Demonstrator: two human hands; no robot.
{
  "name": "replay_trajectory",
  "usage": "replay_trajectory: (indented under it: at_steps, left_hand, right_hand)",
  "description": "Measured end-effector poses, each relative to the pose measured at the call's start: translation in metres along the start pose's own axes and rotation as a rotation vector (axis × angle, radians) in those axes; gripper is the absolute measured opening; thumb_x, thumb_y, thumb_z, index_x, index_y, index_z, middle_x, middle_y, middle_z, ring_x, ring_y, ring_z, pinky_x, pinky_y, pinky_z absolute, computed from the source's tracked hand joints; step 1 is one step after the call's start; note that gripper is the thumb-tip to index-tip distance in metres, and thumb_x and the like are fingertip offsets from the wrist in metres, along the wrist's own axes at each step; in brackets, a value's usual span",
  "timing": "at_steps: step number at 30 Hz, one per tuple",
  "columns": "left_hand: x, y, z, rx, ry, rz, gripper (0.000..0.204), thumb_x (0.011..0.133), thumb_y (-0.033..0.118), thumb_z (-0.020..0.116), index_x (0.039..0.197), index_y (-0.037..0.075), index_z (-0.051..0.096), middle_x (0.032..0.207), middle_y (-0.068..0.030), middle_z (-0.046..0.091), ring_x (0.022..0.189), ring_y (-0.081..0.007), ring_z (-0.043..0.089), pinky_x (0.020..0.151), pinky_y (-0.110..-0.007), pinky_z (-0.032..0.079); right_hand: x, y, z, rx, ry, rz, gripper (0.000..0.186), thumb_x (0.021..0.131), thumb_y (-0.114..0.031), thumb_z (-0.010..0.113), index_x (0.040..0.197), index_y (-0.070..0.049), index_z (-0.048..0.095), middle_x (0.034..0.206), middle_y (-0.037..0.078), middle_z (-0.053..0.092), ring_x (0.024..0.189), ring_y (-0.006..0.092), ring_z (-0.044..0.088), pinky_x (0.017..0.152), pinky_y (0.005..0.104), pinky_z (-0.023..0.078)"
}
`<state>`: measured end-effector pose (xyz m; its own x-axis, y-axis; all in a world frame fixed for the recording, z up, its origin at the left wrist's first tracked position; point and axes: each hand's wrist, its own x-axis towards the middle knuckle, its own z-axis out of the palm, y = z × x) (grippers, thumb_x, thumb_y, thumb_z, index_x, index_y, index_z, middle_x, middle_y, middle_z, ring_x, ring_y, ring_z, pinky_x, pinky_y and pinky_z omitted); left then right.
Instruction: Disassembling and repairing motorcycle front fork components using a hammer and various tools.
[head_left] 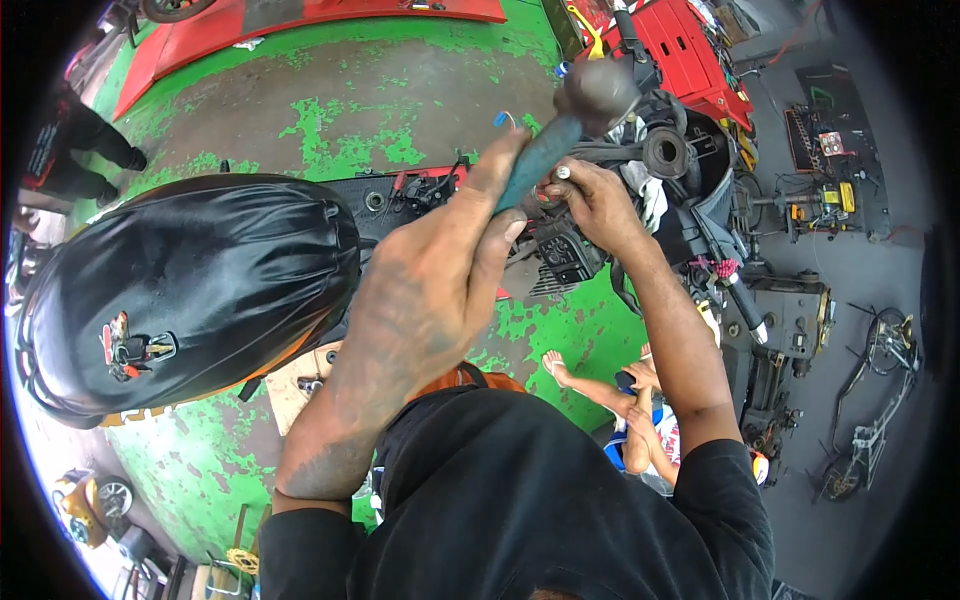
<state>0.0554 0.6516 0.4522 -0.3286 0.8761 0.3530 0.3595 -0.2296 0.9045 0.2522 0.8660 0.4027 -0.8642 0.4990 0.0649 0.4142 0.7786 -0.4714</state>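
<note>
My left hand [425, 265] is wrapped round the teal handle of a hammer [540, 160]. Its dark, rounded head [600, 92] is raised close to the camera, above my right hand. Fingers curled, my right hand [600, 208] grips a metal rod [563, 172] whose round, bright end points up; the rest of it is hidden. Below both hands is the motorcycle's engine [568, 252], with dark cooling fins. The hammer and the rod look apart in this view.
The motorcycle's black-covered seat [190, 285] lies to the left, its handlebar [740, 300] to the right. A red tool cabinet [690, 55] stands at the far right. One person [640, 430] sits nearby at lower right; another person [75, 150] stands at far left.
</note>
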Motion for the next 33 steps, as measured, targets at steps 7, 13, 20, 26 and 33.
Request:
replay_trajectory:
  at_steps: [7, 13, 20, 26, 33]
  left_hand:
    - [-0.01, -0.014, 0.017, 0.037, 0.155, 0.259, 0.052, 0.096, 0.009, 0.057, 0.144, 0.0, 0.039, 0.126, -0.0216, 0.061, 0.099, -0.0367, 0.068, 0.077, -0.04, 0.057]
    - [-0.006, -0.016, 0.008, 0.163, -0.059, -0.197, 0.049, 0.1, 0.017, 0.052, 0.147, 0.01, 0.039, 0.083, -0.0212, 0.064, 0.072, -0.036, 0.067, 0.062, -0.045, 0.051]
    - [-0.014, -0.018, -0.01, 0.054, 0.113, -0.143, 0.045, 0.104, 0.017, 0.049, 0.147, 0.008, 0.04, 0.085, -0.0206, 0.064, 0.07, -0.0236, 0.067, 0.064, -0.036, 0.051]
    - [-0.017, -0.026, 0.0, 0.033, 0.098, -0.124, 0.045, 0.104, 0.019, 0.048, 0.148, 0.01, 0.04, 0.077, -0.0192, 0.061, 0.068, -0.0241, 0.067, 0.064, -0.038, 0.051]
    - [-0.019, -0.024, 0.003, 0.041, 0.06, -0.141, 0.047, 0.104, 0.019, 0.049, 0.148, 0.011, 0.039, 0.079, -0.0207, 0.061, 0.068, -0.0282, 0.067, 0.064, -0.04, 0.051]
  right_hand:
    - [-0.002, -0.013, 0.003, -0.136, 0.162, -0.129, 0.023, 0.087, -0.006, 0.063, 0.11, -0.005, 0.063, 0.1, 0.018, 0.067, 0.097, 0.0399, 0.063, 0.083, 0.0454, 0.05]
    - [-0.003, 0.005, 0.0, 0.061, 0.097, -0.008, 0.012, 0.088, 0.005, 0.059, 0.099, 0.001, 0.061, 0.095, 0.014, 0.068, 0.091, 0.028, 0.067, 0.082, 0.0359, 0.051]
    - [-0.002, 0.0, 0.002, 0.134, 0.063, 0.042, 0.01, 0.09, 0.005, 0.058, 0.098, 0.0, 0.059, 0.094, 0.011, 0.068, 0.091, 0.023, 0.067, 0.084, 0.0346, 0.052]
    - [-0.002, 0.004, 0.007, 0.112, 0.007, 0.07, 0.011, 0.09, 0.004, 0.059, 0.1, 0.0, 0.06, 0.095, 0.011, 0.068, 0.09, 0.0221, 0.067, 0.083, 0.0341, 0.052]
    - [-0.002, 0.008, 0.009, 0.091, 0.026, 0.021, 0.01, 0.09, 0.004, 0.059, 0.1, 0.0, 0.061, 0.093, 0.012, 0.068, 0.088, 0.0241, 0.067, 0.082, 0.0345, 0.052]
